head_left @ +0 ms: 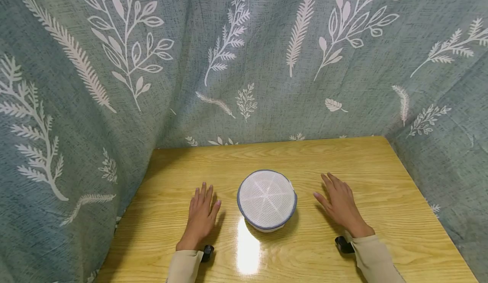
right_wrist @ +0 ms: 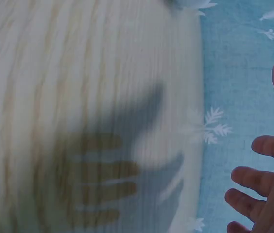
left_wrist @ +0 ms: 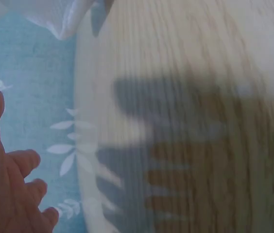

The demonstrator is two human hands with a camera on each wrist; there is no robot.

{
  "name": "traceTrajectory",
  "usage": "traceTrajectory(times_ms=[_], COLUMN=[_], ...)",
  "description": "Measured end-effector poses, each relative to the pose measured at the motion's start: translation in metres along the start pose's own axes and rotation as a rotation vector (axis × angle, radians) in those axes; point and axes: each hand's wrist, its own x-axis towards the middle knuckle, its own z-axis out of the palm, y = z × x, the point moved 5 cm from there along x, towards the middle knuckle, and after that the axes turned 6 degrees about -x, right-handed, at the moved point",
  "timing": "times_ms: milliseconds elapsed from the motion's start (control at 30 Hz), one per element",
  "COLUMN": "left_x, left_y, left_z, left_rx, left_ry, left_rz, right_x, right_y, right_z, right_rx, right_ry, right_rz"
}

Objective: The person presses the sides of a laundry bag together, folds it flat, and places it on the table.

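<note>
A round white mesh pouch (head_left: 267,199) with blue edging stands on the table between the two hands. Pale seams cross its top like spokes, and a small light tab shows at its right edge. To its left, the left hand (head_left: 202,216) is held with fingers straight and thumb apart, holding nothing. On the other side the right hand (head_left: 342,204) has its fingers extended and spread, also holding nothing. Both hands are apart from the pouch. In the left wrist view, part of the white mesh (left_wrist: 61,17) shows at the top, beyond the left fingers (left_wrist: 23,162).
The wooden table (head_left: 305,257) has a bright reflection in front of the pouch. A grey-green curtain (head_left: 267,62) with white leaf prints hangs behind the table and at both sides. Dark wrist devices (head_left: 344,245) sit by the beige sleeves.
</note>
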Motion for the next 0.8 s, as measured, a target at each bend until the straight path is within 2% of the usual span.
traceTrajectory(times_ms=[233,467,800], left_x=[0.001,0.001,0.001], left_y=[0.006,0.011,0.02], left_z=[0.001,0.0,-0.002], left_rx=[0.006,0.028,0.058], left_ry=[0.0,0.005,0.019], left_rz=[0.007,0.01,0.035], right_x=[0.003,0.007,0.009], right_y=[-0.009,-0.016,-0.028], right_z=[-0.003,-0.006,-0.007], right_rx=[-0.023,-0.074,-0.087], right_ry=[0.014,-0.005,-0.015], right_rz=[-0.025,-0.033,-0.062])
